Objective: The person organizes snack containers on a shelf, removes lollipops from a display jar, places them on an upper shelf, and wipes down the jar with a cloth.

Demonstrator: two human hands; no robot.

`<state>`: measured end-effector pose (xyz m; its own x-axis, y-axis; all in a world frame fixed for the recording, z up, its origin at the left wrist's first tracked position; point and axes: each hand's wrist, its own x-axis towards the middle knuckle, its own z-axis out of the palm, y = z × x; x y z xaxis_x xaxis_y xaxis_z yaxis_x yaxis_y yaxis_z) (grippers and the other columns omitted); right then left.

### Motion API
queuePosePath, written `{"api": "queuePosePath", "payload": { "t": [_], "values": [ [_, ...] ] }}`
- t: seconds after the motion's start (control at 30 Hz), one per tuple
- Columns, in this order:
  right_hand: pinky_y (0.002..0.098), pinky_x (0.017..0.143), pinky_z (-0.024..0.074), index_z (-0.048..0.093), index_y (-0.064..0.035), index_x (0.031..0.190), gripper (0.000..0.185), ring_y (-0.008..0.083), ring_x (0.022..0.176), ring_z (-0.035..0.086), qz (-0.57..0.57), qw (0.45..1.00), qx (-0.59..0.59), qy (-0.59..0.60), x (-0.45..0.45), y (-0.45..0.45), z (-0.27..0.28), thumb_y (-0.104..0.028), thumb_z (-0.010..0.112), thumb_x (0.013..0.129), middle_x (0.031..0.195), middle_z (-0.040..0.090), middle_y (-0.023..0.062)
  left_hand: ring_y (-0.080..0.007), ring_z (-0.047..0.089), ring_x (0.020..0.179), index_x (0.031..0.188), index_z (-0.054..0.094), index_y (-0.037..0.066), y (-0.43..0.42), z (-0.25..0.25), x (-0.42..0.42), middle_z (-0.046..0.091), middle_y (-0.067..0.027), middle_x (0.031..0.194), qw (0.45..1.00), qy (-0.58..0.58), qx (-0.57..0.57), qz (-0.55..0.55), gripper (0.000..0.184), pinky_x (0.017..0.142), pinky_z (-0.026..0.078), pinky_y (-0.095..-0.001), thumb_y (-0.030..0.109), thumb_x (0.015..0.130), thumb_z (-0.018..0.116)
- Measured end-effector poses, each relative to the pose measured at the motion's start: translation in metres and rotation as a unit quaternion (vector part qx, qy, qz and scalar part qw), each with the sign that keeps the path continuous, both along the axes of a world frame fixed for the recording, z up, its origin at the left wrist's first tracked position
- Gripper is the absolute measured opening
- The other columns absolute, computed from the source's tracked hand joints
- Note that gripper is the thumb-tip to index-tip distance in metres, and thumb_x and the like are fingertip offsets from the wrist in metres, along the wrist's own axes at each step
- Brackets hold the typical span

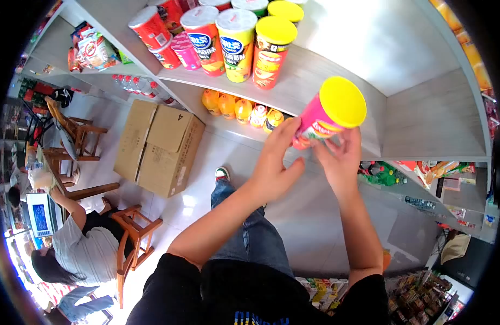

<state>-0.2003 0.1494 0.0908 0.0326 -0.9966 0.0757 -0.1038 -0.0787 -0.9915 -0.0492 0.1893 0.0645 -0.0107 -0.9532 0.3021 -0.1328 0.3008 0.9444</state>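
Observation:
A pink chip canister [313, 120] with a yellow lid is held up in front of the shelf, tilted so the lid faces me. My left hand [278, 162] has its fingers against the canister's left side, the thumb apart below. Around its lower right side, my right hand [339, 157] grips with curled fingers. Several similar canisters stand on the shelf beyond, among them an orange-red canister [269, 62] with a yellow lid and a yellow canister [237, 51] with a pale lid.
Bottles with orange contents [226, 105] line the lower shelf [193, 89]. A closed cardboard box [163, 146] stands on the floor to the left. Further left, a person [90, 249] sits on a wooden chair [136, 230]. Green bottles [389, 176] and packets lie low on the right.

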Motion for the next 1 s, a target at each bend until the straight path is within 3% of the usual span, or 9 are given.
{"api": "queuePosePath", "payload": {
  "t": [0.1, 0.17, 0.3, 0.33, 0.4, 0.7, 0.83, 0.9, 1.0],
  "values": [
    [0.0386, 0.096, 0.0442, 0.035, -0.0055, 0.130, 0.072, 0.0195, 0.118, 0.049, -0.012, 0.999, -0.036, 0.002, 0.005, -0.021, -0.014, 0.000, 0.076, 0.071, 0.125, 0.048, 0.0090, -0.0245, 0.042, 0.126, 0.142, 0.034, 0.007, -0.022, -0.007, -0.004, 0.040, -0.0138, 0.137, 1.000, -0.002, 0.011, 0.003, 0.074, 0.097, 0.042, -0.0350, -0.005, 0.074, 0.060],
    [0.0393, 0.097, 0.0445, 0.035, -0.0041, 0.131, 0.072, 0.0201, 0.118, 0.049, -0.029, 0.999, -0.039, 0.009, 0.010, -0.035, -0.018, 0.000, 0.075, 0.072, 0.124, 0.049, 0.0099, -0.0348, 0.044, 0.124, 0.137, 0.034, -0.004, -0.037, -0.011, -0.007, 0.044, -0.0224, 0.132, 0.999, 0.046, 0.018, 0.010, 0.071, 0.104, 0.035, -0.0362, 0.002, 0.072, 0.060],
    [0.0395, 0.098, 0.0438, 0.034, -0.0032, 0.132, 0.070, 0.0219, 0.121, 0.048, -0.037, 0.998, -0.038, -0.022, 0.011, -0.061, -0.042, 0.000, 0.074, 0.074, 0.127, 0.048, 0.0119, -0.0332, 0.043, 0.127, 0.139, 0.030, -0.006, -0.064, -0.028, -0.012, 0.040, -0.0239, 0.138, 0.998, 0.058, 0.031, 0.004, 0.075, 0.105, 0.033, -0.0353, 0.003, 0.072, 0.061],
    [0.0393, 0.098, 0.0431, 0.034, -0.0033, 0.132, 0.069, 0.0224, 0.122, 0.048, -0.037, 0.998, -0.042, -0.018, 0.011, -0.066, -0.044, 0.000, 0.072, 0.075, 0.129, 0.048, 0.0126, -0.0332, 0.043, 0.127, 0.139, 0.030, -0.006, -0.068, -0.029, -0.012, 0.040, -0.0239, 0.138, 0.998, 0.059, 0.032, 0.004, 0.075, 0.105, 0.033, -0.0353, 0.003, 0.072, 0.061],
    [0.0393, 0.098, 0.0428, 0.033, -0.0036, 0.133, 0.069, 0.0226, 0.122, 0.047, -0.034, 0.998, -0.052, -0.022, 0.013, -0.075, -0.045, -0.001, 0.072, 0.076, 0.129, 0.048, 0.0126, -0.0207, 0.044, 0.125, 0.146, 0.026, 0.006, -0.073, -0.033, -0.013, 0.038, -0.0132, 0.143, 0.999, 0.012, 0.032, 0.019, 0.080, 0.098, 0.041, -0.0340, -0.001, 0.076, 0.063],
    [0.0397, 0.098, 0.0441, 0.031, -0.0034, 0.134, 0.068, 0.0247, 0.123, 0.046, -0.028, 0.996, -0.086, -0.007, 0.021, -0.113, -0.053, -0.006, 0.072, 0.079, 0.130, 0.046, 0.0141, -0.0258, 0.034, 0.132, 0.150, 0.008, 0.005, -0.110, -0.051, -0.017, 0.020, -0.0150, 0.152, 0.998, 0.059, 0.015, -0.017, 0.093, 0.106, 0.035, -0.0370, -0.001, 0.075, 0.062],
    [0.0394, 0.093, 0.0491, 0.030, 0.0005, 0.132, 0.066, 0.0265, 0.122, 0.047, -0.022, 0.994, -0.100, 0.036, 0.022, -0.136, -0.053, -0.008, 0.070, 0.081, 0.128, 0.047, 0.0170, -0.0275, 0.031, 0.134, 0.150, 0.004, 0.005, -0.133, -0.041, -0.018, 0.023, -0.0158, 0.149, 0.997, 0.064, 0.020, -0.030, 0.095, 0.107, 0.033, -0.0370, 0.002, 0.075, 0.062],
    [0.0390, 0.091, 0.0506, 0.030, 0.0018, 0.132, 0.065, 0.0271, 0.122, 0.047, -0.015, 0.992, -0.116, 0.035, 0.025, -0.152, -0.054, -0.009, 0.070, 0.082, 0.128, 0.047, 0.0181, -0.0325, 0.031, 0.135, 0.145, 0.008, -0.008, -0.144, -0.035, -0.017, 0.014, -0.0275, 0.150, 0.997, 0.050, 0.054, -0.001, 0.088, 0.105, 0.035, -0.0351, 0.006, 0.075, 0.059],
    [0.0389, 0.088, 0.0522, 0.032, 0.0043, 0.127, 0.061, 0.0303, 0.118, 0.051, -0.002, 0.984, -0.160, 0.083, 0.028, -0.174, -0.052, -0.010, 0.070, 0.082, 0.125, 0.049, 0.0214, -0.0324, 0.034, 0.132, 0.145, 0.011, -0.008, -0.167, -0.037, -0.017, 0.023, -0.0267, 0.146, 0.999, 0.022, 0.045, 0.012, 0.084, 0.104, 0.035, -0.0352, 0.010, 0.076, 0.056]
  ]
}}
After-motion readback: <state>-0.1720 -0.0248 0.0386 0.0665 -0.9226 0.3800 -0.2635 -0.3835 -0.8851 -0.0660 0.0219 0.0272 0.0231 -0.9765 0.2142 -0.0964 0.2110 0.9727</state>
